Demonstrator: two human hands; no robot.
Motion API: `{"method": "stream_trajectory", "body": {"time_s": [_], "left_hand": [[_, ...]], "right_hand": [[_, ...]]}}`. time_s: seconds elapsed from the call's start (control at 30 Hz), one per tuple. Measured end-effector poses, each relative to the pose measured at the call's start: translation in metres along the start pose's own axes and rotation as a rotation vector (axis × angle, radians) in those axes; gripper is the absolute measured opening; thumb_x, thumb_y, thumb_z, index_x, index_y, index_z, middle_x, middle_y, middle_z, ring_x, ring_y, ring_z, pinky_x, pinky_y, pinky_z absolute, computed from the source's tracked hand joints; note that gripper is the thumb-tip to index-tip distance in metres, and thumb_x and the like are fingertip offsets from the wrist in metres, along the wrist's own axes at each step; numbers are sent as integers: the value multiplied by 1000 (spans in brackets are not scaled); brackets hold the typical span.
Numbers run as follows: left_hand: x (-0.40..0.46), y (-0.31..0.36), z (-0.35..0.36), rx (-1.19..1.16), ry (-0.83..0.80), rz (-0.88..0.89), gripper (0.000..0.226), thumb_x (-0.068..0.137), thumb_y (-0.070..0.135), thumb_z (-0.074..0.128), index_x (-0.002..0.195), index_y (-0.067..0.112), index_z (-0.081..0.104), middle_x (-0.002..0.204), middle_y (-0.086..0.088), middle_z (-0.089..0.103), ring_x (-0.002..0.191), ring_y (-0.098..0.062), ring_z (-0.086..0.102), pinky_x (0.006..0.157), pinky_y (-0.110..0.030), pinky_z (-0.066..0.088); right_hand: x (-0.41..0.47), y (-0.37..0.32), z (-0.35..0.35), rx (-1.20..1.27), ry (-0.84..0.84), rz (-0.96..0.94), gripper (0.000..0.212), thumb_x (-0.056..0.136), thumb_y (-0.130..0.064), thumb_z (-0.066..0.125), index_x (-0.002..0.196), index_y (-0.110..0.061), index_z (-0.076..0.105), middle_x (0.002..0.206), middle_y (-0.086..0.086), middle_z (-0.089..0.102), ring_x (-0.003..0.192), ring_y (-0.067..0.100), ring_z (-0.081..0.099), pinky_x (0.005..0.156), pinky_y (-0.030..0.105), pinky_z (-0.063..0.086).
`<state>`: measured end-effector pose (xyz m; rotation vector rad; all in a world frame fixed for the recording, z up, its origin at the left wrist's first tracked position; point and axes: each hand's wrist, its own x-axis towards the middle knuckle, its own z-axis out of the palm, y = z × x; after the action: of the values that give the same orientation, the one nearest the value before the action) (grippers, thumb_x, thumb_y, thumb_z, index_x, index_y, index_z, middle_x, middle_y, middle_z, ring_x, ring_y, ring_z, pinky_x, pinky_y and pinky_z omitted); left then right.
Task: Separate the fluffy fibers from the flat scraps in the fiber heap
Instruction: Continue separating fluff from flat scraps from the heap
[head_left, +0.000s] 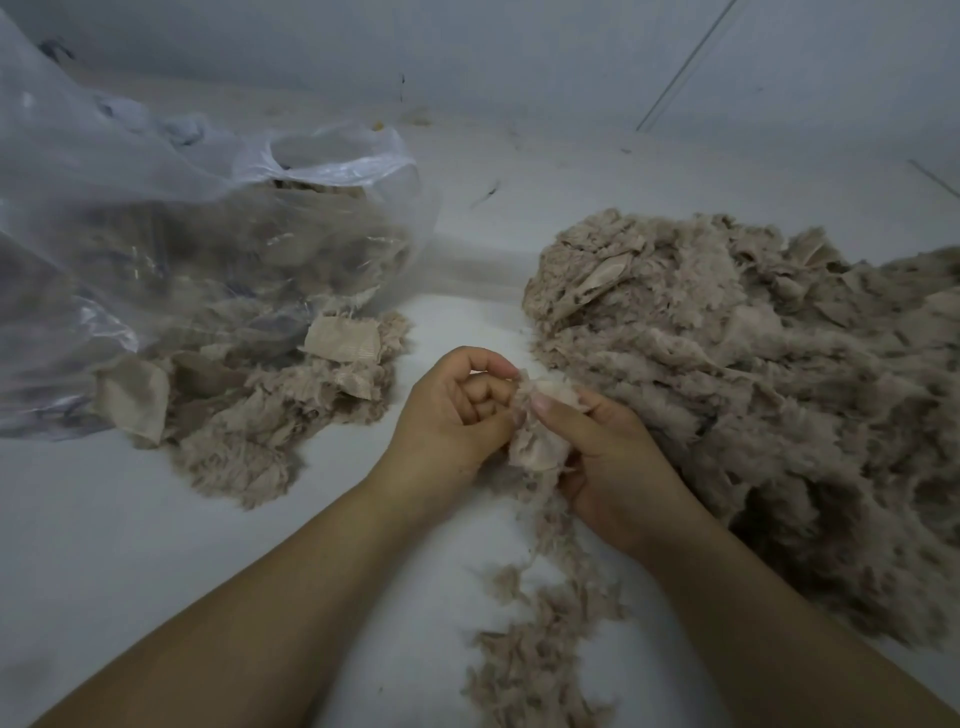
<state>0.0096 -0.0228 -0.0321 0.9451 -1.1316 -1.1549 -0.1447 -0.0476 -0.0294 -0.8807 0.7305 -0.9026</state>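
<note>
A pale surface (208, 545) carries everything here. On its right sits the one large fiber heap (753, 389), a beige mound of fluffy tufts with flat woven scraps caught among them. On the far left a single clear plastic bag (130, 218) lies slumped on its side with its mouth open toward the middle; through the film it shows beige fiber and scraps inside, though how much of each cannot be told. A smaller spill (249, 415) of the same material lies at the bag's near edge, and at least three flat scraps rest on it, the clearest a pale rectangular scrap (343, 340). In the near middle a loose trail of fluffy fibers (540, 649) runs down toward the viewer. Two bare hands meet just left of the heap. The right hand (618, 473) has fingers and thumb curled round a small flat scrap with fluff on it (540, 441). The left hand (457, 415) is curled too, its thumb and fingertips pinching a tuft at the top of that same piece.
</note>
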Motion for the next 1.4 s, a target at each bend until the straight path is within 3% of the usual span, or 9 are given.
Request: {"method": "stream_trajectory", "body": {"time_s": [0.13,0.23,0.33,0.53,0.73,0.93,1.03,1.17,1.4], "left_hand": [[-3,11,2,-4,14,-89,25,88,-1,59,110,10,60,68,-2,61,51,-12,55,46,-21,45],[2,17,4,110,23,-181,23,91,26,65,114,26,67,74,-11,62,63,-21,59,58,-30,48],[6,18,8,182,47,-184,11,94,16,64,87,12,72,71,-26,62,59,-26,54,58,-34,43],[6,15,-1,289,268,-115,24,95,9,60,71,7,61,49,-2,56,34,-13,44,35,-18,32],[-4,25,-9,383,292,-140,26,96,8,59,70,6,61,49,-8,56,33,-20,44,35,-23,35],[-19,35,17,518,-47,-392,50,74,59,74,74,9,66,42,-8,52,28,-16,38,34,-17,30],[-20,28,30,544,-7,-345,47,78,40,79,61,6,51,42,-2,42,32,-11,36,38,-18,28],[-14,28,28,281,153,-306,26,89,11,70,67,5,58,44,0,46,34,-8,36,37,-15,28],[-7,33,19,240,78,-326,30,95,24,62,77,0,58,57,-8,42,44,-13,35,40,-20,28]], "right_hand": [[-3,3,-1,-82,10,-35,35,86,-21,67,112,3,66,107,29,68,98,43,66,86,52,55],[-3,5,0,-152,-20,-89,27,84,-21,70,100,1,70,98,29,70,86,37,67,79,45,56],[-4,5,0,-195,-21,-119,20,81,-22,70,88,-3,73,87,26,69,76,36,63,70,40,54],[-6,5,0,-124,82,-113,48,76,-24,73,91,17,53,83,27,60,77,35,54,79,52,46],[-6,0,-8,7,109,-104,11,76,-22,69,68,-14,70,68,8,67,62,19,65,63,33,58],[-8,-2,-5,-11,54,-104,36,84,-26,69,85,9,60,78,21,62,71,28,62,69,42,55],[-10,-1,-5,77,28,-77,52,85,-24,68,96,22,49,91,31,55,85,39,57,77,47,53],[-7,-1,-7,100,42,-50,19,83,-21,67,88,-2,70,95,25,69,87,34,66,79,44,57],[-4,-4,-6,-2,-16,-53,35,90,-23,64,114,3,65,112,22,69,98,31,68,75,34,56]]}}
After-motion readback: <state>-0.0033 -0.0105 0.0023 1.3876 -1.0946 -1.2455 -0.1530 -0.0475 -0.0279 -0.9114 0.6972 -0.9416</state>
